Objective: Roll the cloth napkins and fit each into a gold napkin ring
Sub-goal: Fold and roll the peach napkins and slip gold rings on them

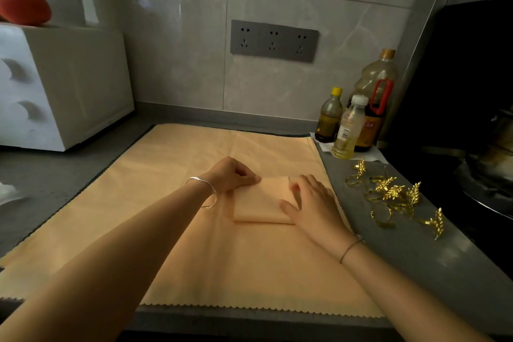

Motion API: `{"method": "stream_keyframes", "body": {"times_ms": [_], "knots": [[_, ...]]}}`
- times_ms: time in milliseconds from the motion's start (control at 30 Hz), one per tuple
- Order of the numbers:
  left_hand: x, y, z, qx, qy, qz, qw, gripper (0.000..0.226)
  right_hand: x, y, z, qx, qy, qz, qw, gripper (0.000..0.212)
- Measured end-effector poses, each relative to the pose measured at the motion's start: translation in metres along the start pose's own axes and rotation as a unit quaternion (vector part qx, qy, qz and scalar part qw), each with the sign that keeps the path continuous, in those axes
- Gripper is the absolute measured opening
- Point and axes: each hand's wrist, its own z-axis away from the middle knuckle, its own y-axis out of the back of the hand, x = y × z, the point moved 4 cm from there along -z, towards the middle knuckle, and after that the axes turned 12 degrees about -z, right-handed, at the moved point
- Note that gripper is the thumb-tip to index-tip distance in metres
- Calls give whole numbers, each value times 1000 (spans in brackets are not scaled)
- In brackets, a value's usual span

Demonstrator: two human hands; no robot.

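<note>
Pinching folded napkin, left fingers; right fingers flat atop.

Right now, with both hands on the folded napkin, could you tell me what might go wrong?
1. The folded napkin lies on a spread cloth of the same colour; rolling could drag or bunch that layer.
2. The gold napkin rings lie heaped together, off to the side of the right hand; picking one may snag others.

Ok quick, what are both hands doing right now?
Left hand: fingers curled, pinching a corner of the folded napkin.
Right hand: open, pressing flat on the same napkin.
</note>
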Motion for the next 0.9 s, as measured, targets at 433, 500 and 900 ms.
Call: {"method": "stream_keyframes", "body": {"times_ms": [433,500,900], "knots": [[35,-21,55,-30,-61,-351,934,51,-4,-44,-21,-190,11,50,980,51],[27,-31,71,-44,-63,-371,925,55,-4,-45,-22,-190,13,44,981,51],[16,-34,81,-53,-88,-327,939,48,25,0,11,-235,174,56,955,58]]}}
